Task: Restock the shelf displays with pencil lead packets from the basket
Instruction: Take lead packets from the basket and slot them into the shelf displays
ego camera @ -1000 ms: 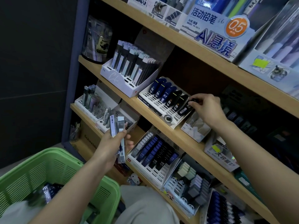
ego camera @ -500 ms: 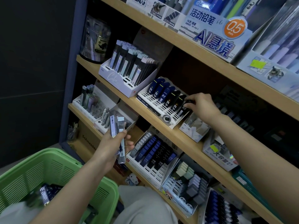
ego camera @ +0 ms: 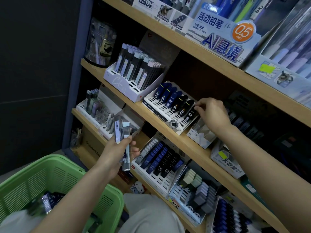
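Note:
My right hand [ego camera: 212,113] pinches a black lead packet [ego camera: 191,114] at the right end of a white slotted display tray [ego camera: 152,105] on the middle shelf; blue and black packets stand in the tray's other rows. My left hand [ego camera: 116,153] holds a few slim clear lead packets [ego camera: 122,137] upright in front of the lower shelf. A green plastic basket [ego camera: 50,175] sits at the lower left, with more packets [ego camera: 48,201] lying in its bottom.
A white display of tall lead cases [ego camera: 134,71] stands left of the tray. The lower shelf carries an HB 0.5 lead tray [ego camera: 159,162] and an eraser tray [ego camera: 196,194]. A mechanical pencil box [ego camera: 223,41] sits on the top shelf. My knee [ego camera: 151,214] is below.
My right hand has stayed at the right end of the tray, fingers working the black packet. The view has shifted slightly; my left hand keeps its packets still.

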